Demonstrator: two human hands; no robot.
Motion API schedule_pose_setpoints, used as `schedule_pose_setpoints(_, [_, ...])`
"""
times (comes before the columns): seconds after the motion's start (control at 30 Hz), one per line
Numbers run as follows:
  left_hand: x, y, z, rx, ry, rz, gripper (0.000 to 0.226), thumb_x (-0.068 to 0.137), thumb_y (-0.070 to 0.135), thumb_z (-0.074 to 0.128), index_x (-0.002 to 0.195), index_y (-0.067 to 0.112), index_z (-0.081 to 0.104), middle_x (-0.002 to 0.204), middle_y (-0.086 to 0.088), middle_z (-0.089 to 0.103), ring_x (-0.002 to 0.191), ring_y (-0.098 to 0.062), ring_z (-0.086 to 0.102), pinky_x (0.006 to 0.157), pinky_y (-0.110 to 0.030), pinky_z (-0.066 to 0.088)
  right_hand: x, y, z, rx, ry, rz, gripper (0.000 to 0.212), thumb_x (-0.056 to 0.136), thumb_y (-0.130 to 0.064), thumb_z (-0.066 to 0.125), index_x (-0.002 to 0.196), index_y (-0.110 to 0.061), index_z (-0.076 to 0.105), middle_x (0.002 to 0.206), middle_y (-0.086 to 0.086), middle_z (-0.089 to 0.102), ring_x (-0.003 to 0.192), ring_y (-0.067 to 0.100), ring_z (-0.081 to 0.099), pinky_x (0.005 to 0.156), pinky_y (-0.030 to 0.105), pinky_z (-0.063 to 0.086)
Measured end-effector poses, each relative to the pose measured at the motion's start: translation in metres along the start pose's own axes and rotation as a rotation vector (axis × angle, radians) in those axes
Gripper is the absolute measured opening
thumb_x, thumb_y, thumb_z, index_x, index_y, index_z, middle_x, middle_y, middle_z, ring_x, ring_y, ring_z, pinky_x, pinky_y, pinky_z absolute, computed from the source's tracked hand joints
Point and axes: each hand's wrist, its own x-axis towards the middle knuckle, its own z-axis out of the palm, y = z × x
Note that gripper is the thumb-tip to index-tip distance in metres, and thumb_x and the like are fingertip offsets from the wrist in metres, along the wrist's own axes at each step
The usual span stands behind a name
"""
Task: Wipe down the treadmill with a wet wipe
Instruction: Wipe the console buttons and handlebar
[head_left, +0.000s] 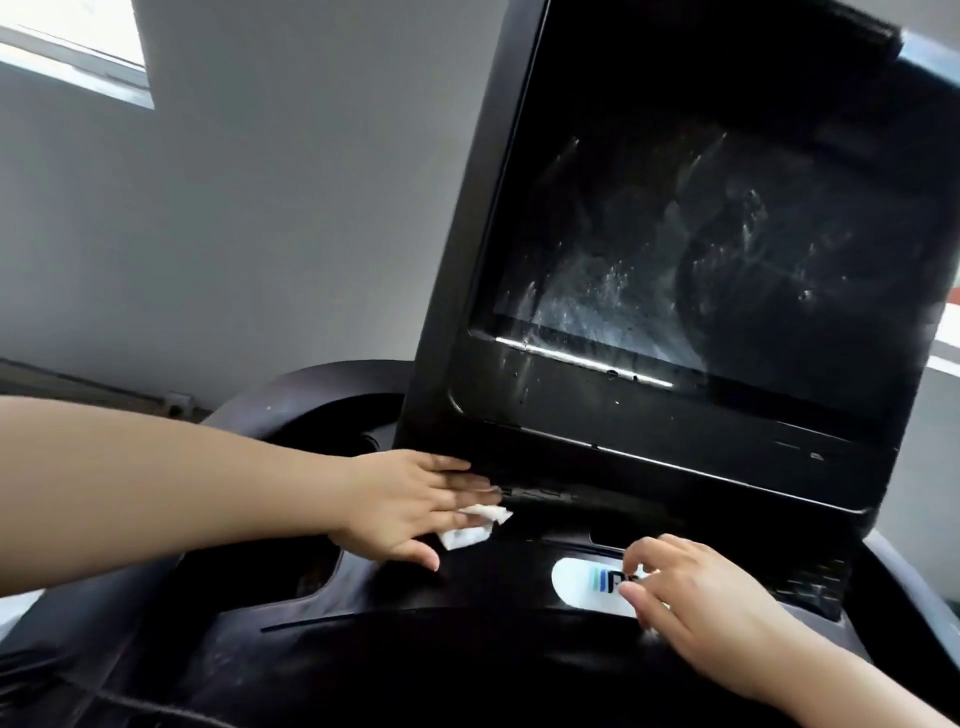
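Two bare hands work below the smeared black treadmill screen (701, 249): left hand (400, 506), fingers flat, presses a crumpled white wet wipe (475, 527) beneath the screen's lower-left corner; right hand (696, 603), loosely curled and holding nothing, rests below the screen on the white oval logo sticker (587, 579). Console wiping is under way; next probably sweep rightward.

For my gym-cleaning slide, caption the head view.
Left hand presses a white wet wipe under the black treadmill console's smeared screen; right hand hovers nearby.

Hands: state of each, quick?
Left hand: open, flat fingers pressing the wipe on the console.
Right hand: loosely curled, holding nothing.
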Motion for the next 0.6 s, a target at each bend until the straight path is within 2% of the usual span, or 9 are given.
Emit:
schedule_pose_setpoints(0.07, [-0.029,-0.002,0.010,0.028,0.019,-0.093,0.074,0.096,0.059,0.002,0.146,0.013,0.033,0.153,-0.008,0.028,0.143,-0.019,0.011,0.116,-0.033,-0.004,0.005,0.003,-0.001,-0.029,0.054,-0.034,0.071,0.100,-0.051,0.011,0.053,-0.031,0.059,0.079,-0.024,0.055,0.064,-0.003,0.054,0.063,0.012,0.039])
schedule_pose_setpoints(0.13, [-0.046,-0.002,0.018,0.060,0.034,-0.189,0.071,0.096,0.059,0.005,0.143,0.015,0.035,0.151,-0.006,0.032,0.144,-0.019,0.020,0.114,-0.035,0.010,0.015,0.004,-0.005,-0.020,0.040,-0.076,0.069,0.101,-0.048,0.012,0.054,-0.034,0.060,0.075,-0.025,0.052,0.061,-0.005,0.051,0.061,0.009,0.037])
schedule_pose_setpoints(0.23, [-0.046,0.007,0.033,0.063,0.081,-0.325,0.076,0.094,0.064,0.009,0.149,0.012,0.018,0.153,-0.008,0.025,0.144,-0.019,0.010,0.115,-0.035,0.011,0.033,0.004,-0.014,-0.042,0.010,-0.133,0.087,0.089,-0.065,-0.008,0.069,-0.030,0.069,0.088,-0.023,0.052,0.078,0.000,0.053,0.076,0.015,0.034])
schedule_pose_setpoints(0.3, [-0.041,0.012,0.042,0.037,0.112,-0.439,0.079,0.094,0.065,0.008,0.148,0.008,0.011,0.157,-0.010,0.010,0.145,-0.019,0.005,0.116,-0.034,0.008,0.041,0.005,-0.020,-0.044,-0.034,-0.109,0.108,0.069,-0.073,-0.028,0.085,-0.027,0.069,0.096,-0.025,0.043,0.091,0.001,0.048,0.084,0.016,0.031])
schedule_pose_setpoints(0.37, [-0.037,0.014,0.047,0.015,0.146,-0.522,0.076,0.095,0.063,0.006,0.147,0.008,0.010,0.159,-0.010,-0.006,0.146,-0.019,-0.001,0.117,-0.034,0.005,0.047,0.005,-0.025,-0.066,-0.080,-0.094,0.121,0.054,-0.074,-0.039,0.093,-0.027,0.066,0.098,-0.026,0.038,0.094,-0.001,0.041,0.085,0.013,0.026])
schedule_pose_setpoints(0.47, [-0.033,0.011,0.047,0.019,0.226,-0.586,0.073,0.097,0.057,0.006,0.150,0.008,-0.002,0.158,-0.010,-0.009,0.146,-0.020,-0.002,0.117,-0.034,0.008,0.056,-0.001,-0.032,-0.053,-0.093,-0.106,0.125,0.049,-0.074,-0.042,0.093,-0.026,0.065,0.099,-0.025,0.038,0.091,-0.002,0.037,0.084,0.012,0.025])
schedule_pose_setpoints(0.6, [-0.022,-0.003,0.032,0.035,0.344,-0.681,0.071,0.099,0.053,0.005,0.150,0.005,-0.003,0.157,-0.016,-0.010,0.146,-0.026,-0.002,0.118,-0.037,0.008,0.065,-0.001,-0.034,-0.055,-0.039,-0.155,0.121,0.056,-0.074,-0.038,0.095,-0.027,0.066,0.094,-0.026,0.036,0.093,-0.002,0.039,0.085,0.011,0.026])
